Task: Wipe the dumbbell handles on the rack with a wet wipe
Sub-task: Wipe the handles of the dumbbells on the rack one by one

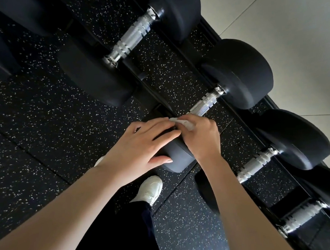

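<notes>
The white crumpled wet wipe [182,122] sits at the near end of the knurled chrome handle [202,106] of the black rubber-headed dumbbell second from the top of the view, which lies on the black steel rack [207,34]. My right hand [200,138] has its fingers curled round the wipe and the handle beneath it. My left hand [142,147] rests with straight, spread fingers on the near rubber head [176,158] of the same dumbbell, holding nothing.

Step in hand, as I judge it: wiping this handle, with my left hand steadying the weight. The far stretch of the handle is exposed beyond the wipe. The next move calls for drawing the wipe along the knurling toward the far head [241,73], keeping the wipe wrapped round the bar, then shifting to the next handle.

Other dumbbells on the rack: a larger one with a chrome handle [131,36] above, and two more chrome handles [256,163] [304,216] below. I cannot tell whether they have been wiped.

Under the rack lies black rubber flooring with white speckles [45,124]. Beyond the rack is pale grey tiled flooring [295,23]. My white sports shoe [150,188] and black trouser leg [118,236] show below my arms.
</notes>
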The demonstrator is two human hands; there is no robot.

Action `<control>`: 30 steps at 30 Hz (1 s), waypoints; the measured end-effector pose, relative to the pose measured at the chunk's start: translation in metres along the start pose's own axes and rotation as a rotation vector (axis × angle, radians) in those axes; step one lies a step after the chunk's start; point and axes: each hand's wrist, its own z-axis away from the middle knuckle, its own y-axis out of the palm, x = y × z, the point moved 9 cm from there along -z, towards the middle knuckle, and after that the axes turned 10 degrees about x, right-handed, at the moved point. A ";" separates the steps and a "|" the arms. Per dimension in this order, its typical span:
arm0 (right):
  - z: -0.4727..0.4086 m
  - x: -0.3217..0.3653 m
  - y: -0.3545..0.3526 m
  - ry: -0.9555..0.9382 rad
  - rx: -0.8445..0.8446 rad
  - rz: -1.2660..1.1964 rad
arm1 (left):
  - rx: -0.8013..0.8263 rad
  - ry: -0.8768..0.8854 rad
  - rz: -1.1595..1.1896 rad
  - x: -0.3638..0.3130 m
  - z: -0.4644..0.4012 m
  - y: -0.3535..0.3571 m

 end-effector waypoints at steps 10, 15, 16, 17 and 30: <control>-0.017 0.006 0.002 0.019 0.115 0.070 | -0.016 -0.011 0.006 0.001 0.000 0.002; -0.026 0.013 -0.008 0.047 0.078 0.172 | -0.031 -0.008 0.003 0.000 0.001 0.002; -0.027 0.014 -0.012 0.054 0.063 0.200 | -0.032 -0.007 0.001 0.000 0.001 0.002; -0.028 0.015 -0.016 0.061 0.041 0.223 | -0.030 -0.008 -0.001 0.000 0.001 0.002; -0.032 0.006 -0.072 0.111 -0.377 0.200 | -0.042 -0.005 0.022 0.000 0.003 0.002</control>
